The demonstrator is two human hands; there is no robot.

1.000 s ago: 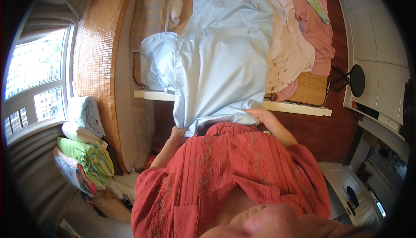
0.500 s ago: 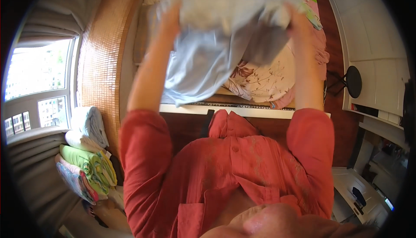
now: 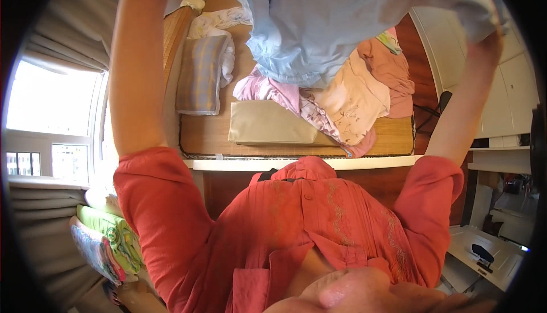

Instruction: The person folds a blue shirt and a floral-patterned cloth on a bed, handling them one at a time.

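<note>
A large light blue cloth (image 3: 319, 22) is spread in the air across the top of the view. Its lower edge hangs in gathers over the bed things. At the upper right, my right hand (image 3: 487, 42) is closed on the cloth's edge, slightly blurred. My left forearm reaches up to the top edge, where the hand is mostly cut off, so its fingers cannot be made out. Below the cloth lie a cream floral cloth (image 3: 356, 99), a pink patterned cloth (image 3: 265, 91) and a beige box-like block (image 3: 270, 122) on the mat-covered bed (image 3: 208, 136).
A plaid pillow (image 3: 200, 74) lies at the bed's left. Folded bedding (image 3: 114, 233) is stacked by the window (image 3: 54, 96) at the left. White cabinets (image 3: 510, 91) line the right side, with a dark stool (image 3: 444, 101) near them.
Both arms have spread apart, the left moving up and left, the right to the right. The cloth has opened wider and risen, uncovering the pillow, beige block and pink cloth.
</note>
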